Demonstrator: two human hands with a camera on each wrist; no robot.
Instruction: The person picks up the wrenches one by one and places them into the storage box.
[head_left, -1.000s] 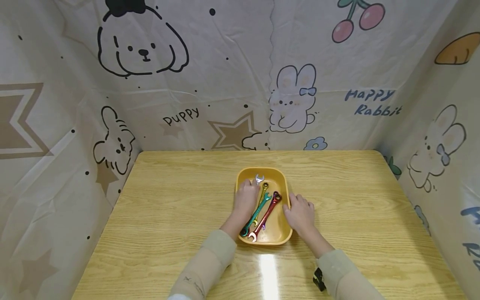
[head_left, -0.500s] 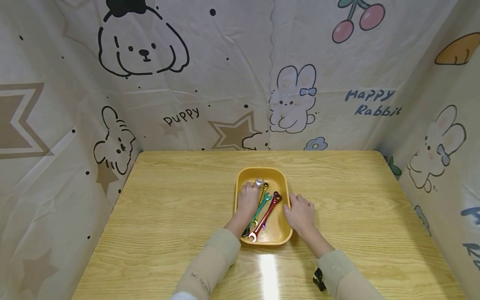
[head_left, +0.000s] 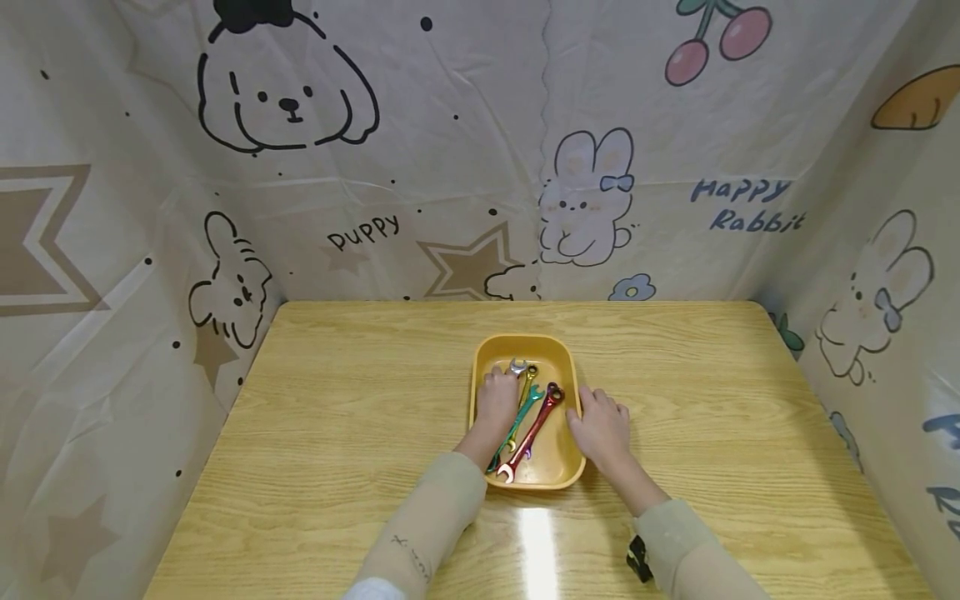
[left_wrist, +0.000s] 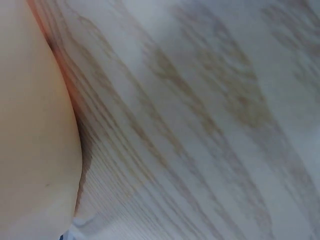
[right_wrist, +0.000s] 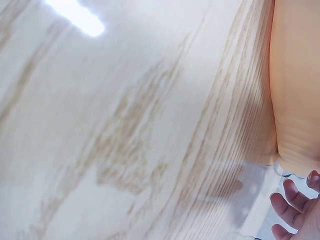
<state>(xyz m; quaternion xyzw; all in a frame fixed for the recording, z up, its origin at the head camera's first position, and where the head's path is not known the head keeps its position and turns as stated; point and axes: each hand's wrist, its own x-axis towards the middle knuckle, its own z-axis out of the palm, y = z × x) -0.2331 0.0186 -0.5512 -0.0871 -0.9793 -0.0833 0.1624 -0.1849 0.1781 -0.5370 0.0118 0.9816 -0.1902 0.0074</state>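
In the head view my left hand (head_left: 498, 402) reaches into a yellow tray (head_left: 564, 479), fingers curled over a silver wrench (head_left: 518, 366). Only the wrench's open end shows beyond the fingers; the rest is covered. Beside that hand lie a gold wrench (head_left: 530, 377), a green wrench (head_left: 527, 407) and a red wrench (head_left: 536, 427). A small purple tip (head_left: 528, 454) peeks out under the red one. My right hand (head_left: 602, 427) holds the tray's right rim, thumb over the edge and other fingers outside. In the right wrist view, loosely bent fingers (right_wrist: 295, 205) appear at lower right.
The tray stands on a wood-grain table (head_left: 360, 392). Printed cloth (head_left: 450, 167) hangs behind the table and along both sides. A small black object (head_left: 638, 559) sits at the right sleeve's cuff.
My left hand has shifted slightly rightward inside the tray, and the silver wrench's end has moved a little toward me. The right hand and the tray stay where they were.
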